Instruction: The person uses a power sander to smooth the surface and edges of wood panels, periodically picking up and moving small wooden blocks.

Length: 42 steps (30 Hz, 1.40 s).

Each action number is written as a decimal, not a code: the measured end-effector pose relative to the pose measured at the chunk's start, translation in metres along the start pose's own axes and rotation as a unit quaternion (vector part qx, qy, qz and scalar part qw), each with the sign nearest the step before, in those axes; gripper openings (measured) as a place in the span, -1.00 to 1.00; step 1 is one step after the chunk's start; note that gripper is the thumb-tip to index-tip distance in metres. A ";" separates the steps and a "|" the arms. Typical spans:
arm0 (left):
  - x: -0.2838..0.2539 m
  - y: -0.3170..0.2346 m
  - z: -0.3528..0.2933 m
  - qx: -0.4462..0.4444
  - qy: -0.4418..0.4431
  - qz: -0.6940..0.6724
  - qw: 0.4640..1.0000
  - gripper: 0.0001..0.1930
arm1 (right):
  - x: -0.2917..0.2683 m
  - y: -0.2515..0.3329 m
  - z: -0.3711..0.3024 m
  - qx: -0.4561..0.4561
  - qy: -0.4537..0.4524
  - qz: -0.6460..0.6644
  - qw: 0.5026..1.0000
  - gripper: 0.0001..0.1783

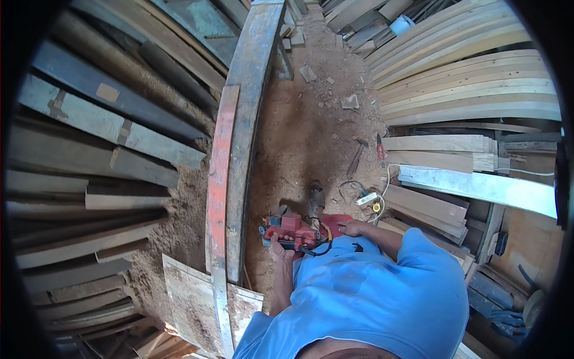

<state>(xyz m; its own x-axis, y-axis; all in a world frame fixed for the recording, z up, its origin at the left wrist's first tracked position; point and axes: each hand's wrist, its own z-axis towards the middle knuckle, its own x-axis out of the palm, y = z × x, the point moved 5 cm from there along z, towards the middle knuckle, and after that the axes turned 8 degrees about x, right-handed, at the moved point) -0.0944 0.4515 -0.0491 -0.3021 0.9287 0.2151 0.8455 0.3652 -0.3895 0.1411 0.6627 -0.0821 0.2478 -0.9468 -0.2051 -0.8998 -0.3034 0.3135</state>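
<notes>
My left hand [281, 249] is closed around a red corded power tool [291, 232], shaped like an electric planer, low in front of my body. A black cord [320, 248] loops from its right end towards my blue shirt. My right hand [353, 228] rests with its fingers laid out on red cloth [336, 222] over my leg and grips nothing visible. To the left of the tool runs a long dark beam [244, 119], with a narrow red-painted board [221, 155] lying along its left side.
Stacked planks [454, 84] rise on the right, and dark timbers [101, 113] crowd the left. On the sawdust floor lie a hammer [357, 157], red-handled pliers [380, 146], a white power strip [366, 198] and a yellow tape measure [376, 207]. A pale panel [185, 293] lies under the board's near end.
</notes>
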 end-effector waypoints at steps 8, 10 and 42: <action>0.123 0.006 0.033 -0.072 0.053 0.087 0.992 -0.77 | -0.076 -0.079 0.060 0.085 -0.119 -0.105 0.984 -0.57; 0.145 0.006 0.049 -0.082 0.067 0.093 0.990 -0.77 | -0.101 -0.077 0.067 0.031 -0.237 -0.096 0.966 -0.54; 0.382 0.137 0.149 -0.049 0.073 0.244 0.966 -0.87 | -0.450 -0.225 0.251 0.254 -0.117 0.099 0.955 -0.42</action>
<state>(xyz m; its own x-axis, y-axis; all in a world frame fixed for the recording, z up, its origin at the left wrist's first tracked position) -0.1592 0.8661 -0.1534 0.2013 0.9674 0.1537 0.9112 -0.1274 -0.3918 0.1423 1.1841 -0.2930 0.0212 -0.9122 -0.4091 -0.9935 0.0266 -0.1108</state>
